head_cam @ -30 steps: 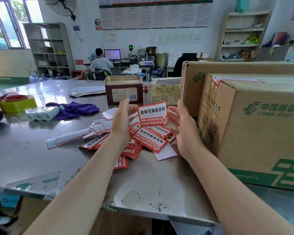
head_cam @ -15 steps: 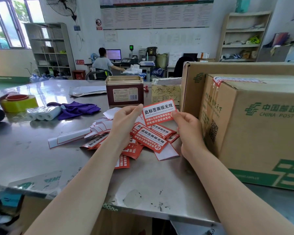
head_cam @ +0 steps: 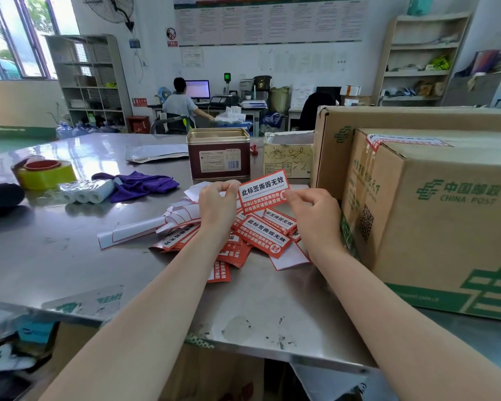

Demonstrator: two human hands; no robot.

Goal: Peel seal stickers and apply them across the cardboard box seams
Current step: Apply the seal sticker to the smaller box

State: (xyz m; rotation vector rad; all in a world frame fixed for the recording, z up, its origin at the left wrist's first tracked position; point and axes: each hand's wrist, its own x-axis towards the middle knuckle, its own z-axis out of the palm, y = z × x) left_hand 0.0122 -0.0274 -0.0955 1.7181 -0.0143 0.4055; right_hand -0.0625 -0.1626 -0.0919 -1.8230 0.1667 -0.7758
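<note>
A thin, floppy sticker [head_cam: 264, 191] is pinched at its short ends by the left hand [head_cam: 218, 202] and right hand [head_cam: 315, 211] above the counter's [head_cam: 55, 256] pile, beside the box [head_cam: 434, 215], and is probably best peeled from a corner.

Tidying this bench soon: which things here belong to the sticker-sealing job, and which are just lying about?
Job: red-and-white seal sticker pinched by left hand and right hand; loose sticker pile; brown China Post cardboard box.
Lying about: yellow tape roll; purple cloth; maroon tin.

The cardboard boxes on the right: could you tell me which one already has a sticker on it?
The nearer China Post box: a sticker crosses its top edge; the box behind shows none.
</note>
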